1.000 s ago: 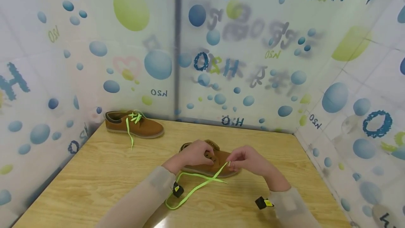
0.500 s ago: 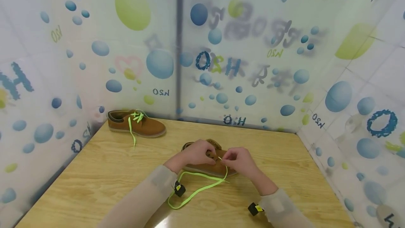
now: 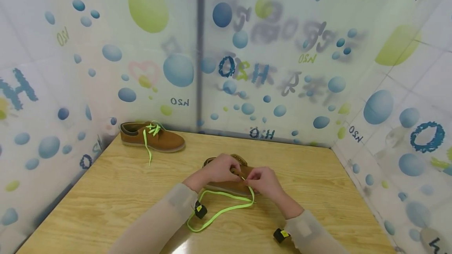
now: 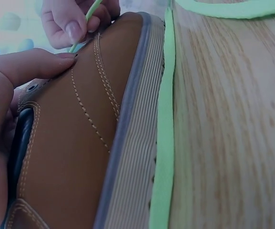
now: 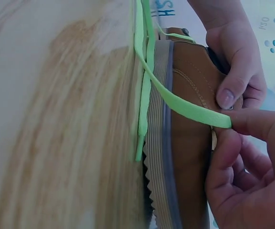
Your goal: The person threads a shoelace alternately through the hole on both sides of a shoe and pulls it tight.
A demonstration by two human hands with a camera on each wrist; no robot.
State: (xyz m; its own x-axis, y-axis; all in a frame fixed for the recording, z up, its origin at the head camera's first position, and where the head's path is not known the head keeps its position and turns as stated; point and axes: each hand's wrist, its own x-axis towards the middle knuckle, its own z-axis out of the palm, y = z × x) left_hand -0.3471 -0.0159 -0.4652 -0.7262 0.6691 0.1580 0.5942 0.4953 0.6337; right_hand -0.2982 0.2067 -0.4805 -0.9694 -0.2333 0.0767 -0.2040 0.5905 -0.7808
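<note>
- If lifting the left arm carelessly, could catch its black wrist camera (image 3: 200,209) in the loose loop of green lace (image 4: 166,119) on the table (image 3: 148,191).
- Pinching the lace between thumb and finger of the right hand (image 3: 265,182), with a short length beyond the fingertips; might bend or slip away, if held too far from the end.
- Holding the near shoe (image 4: 75,138) around its lacing opening with the left hand (image 3: 220,167), thumb close to the lace, other fingers partly hidden; could cover an eyelet and spoil the aim.
- Impossible to tell: lace end inside an eyelet, or only against leather.
- Resting on the table, toe to the right; may turn or slide, if pulled hard under a weak left hold.
- Farthest, at the back left: second shoe (image 3: 167,142), laced, well apart from the hands; probably little danger.
</note>
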